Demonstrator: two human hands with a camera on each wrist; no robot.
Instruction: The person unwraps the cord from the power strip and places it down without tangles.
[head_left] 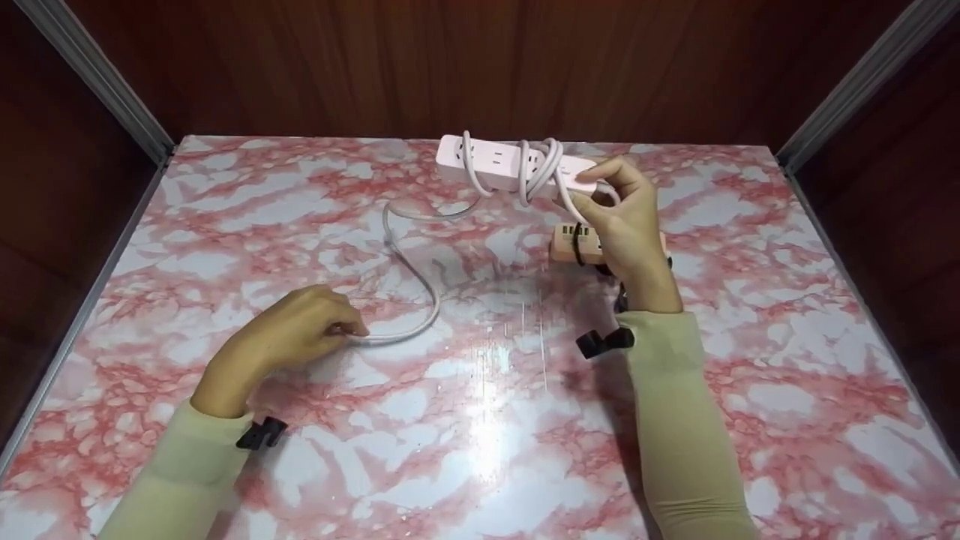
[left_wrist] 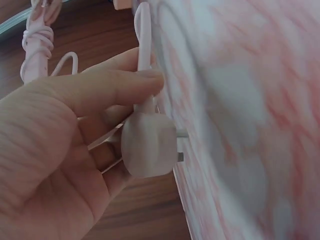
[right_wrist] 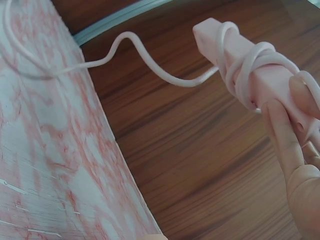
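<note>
A pink power strip (head_left: 501,163) is held up above the far part of the table, its cord wound several times around the body. My right hand (head_left: 628,217) grips its right end between thumb and fingers. The loose cord (head_left: 433,300) drops from the strip and curves over to my left hand (head_left: 300,330) at the left middle of the table. There the thumb and fingers pinch the cord just behind its plug (left_wrist: 149,146). In the left wrist view the metal prongs (left_wrist: 181,157) point toward the tabletop.
An orange power strip (head_left: 564,244) with a black cord lies on the table beneath my right hand, partly hidden by it. The marbled red-and-white tabletop (head_left: 795,405) is bordered by dark wooden panels (head_left: 360,67) at the back and sides.
</note>
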